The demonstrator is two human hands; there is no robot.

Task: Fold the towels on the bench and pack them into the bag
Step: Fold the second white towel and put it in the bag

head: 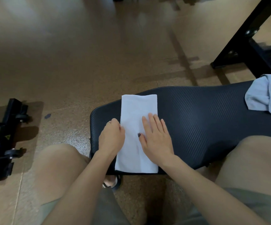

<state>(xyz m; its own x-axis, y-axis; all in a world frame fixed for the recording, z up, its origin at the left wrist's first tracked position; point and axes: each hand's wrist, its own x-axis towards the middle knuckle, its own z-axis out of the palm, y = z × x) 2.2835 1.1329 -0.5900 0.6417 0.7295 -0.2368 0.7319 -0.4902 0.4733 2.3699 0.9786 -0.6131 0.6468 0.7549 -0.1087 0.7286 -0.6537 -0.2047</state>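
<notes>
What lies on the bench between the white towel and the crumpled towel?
Nothing: in the head view, only bare black bench padding separates the white towel from the crumpled towel.

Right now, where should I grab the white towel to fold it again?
Pinch the white towel at its two near corners and come from your side. It lies flat in a long strip pointing away on the bench, so lifting the near short edge to the far one halves it.

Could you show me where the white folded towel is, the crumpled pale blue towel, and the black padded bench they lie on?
white folded towel [138,108]: head view, on its bare far half.
crumpled pale blue towel [268,95]: head view, on its middle folds.
black padded bench [204,114]: head view, on bare ribbed padding between the towels.
</notes>
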